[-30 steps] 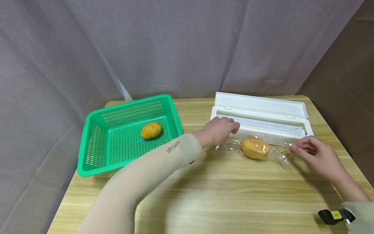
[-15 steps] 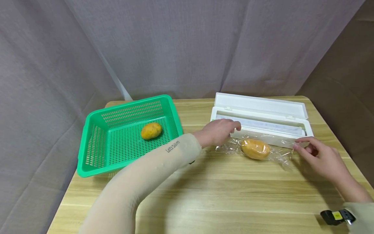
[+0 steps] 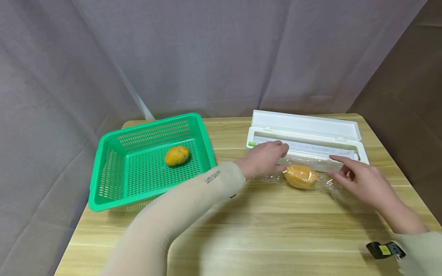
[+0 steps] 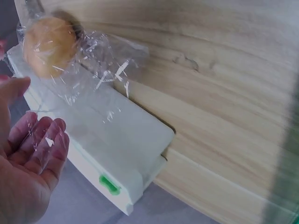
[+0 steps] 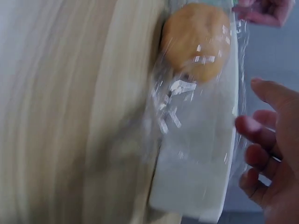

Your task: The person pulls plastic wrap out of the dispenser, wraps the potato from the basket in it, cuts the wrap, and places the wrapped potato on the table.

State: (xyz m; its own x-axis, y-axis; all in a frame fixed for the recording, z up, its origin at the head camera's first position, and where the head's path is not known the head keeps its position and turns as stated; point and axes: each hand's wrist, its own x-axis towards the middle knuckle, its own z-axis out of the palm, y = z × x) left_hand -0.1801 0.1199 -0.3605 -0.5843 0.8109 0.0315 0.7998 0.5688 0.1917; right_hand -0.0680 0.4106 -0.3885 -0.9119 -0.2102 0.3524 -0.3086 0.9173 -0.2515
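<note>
- Right of centre in the frame, a yellow potato (image 3: 300,177) lies on the table (image 3: 259,237), with clear film (image 3: 327,184) over it and crumpled at both ends.
- The left hand (image 3: 267,158) is just left of the potato, relaxed – fingers loosely bent, thumb spread away from them; in the left wrist view, film crosses its fingers.
- The right hand (image 3: 364,180) is at the right of the frame, beside the film's right end, also relaxed, its thumb apart from the bent fingers; whether it touches the film, I cannot tell.
- Just behind the potato, a long white box (image 3: 362,153) stands with its lid (image 3: 305,124) tipped back towards the top of the frame; a pale roll (image 3: 307,147) lies inside, and a small green piece (image 3: 251,143) sits at the box's left end.
- Left of centre is a green basket (image 3: 94,176) – a second potato (image 3: 177,156) rests on its slotted floor.
- A grey curtain (image 3: 193,57) fills the upper part of the frame.
- A black strap (image 3: 385,250) shows at the right sleeve (image 3: 419,251), lower right.
</note>
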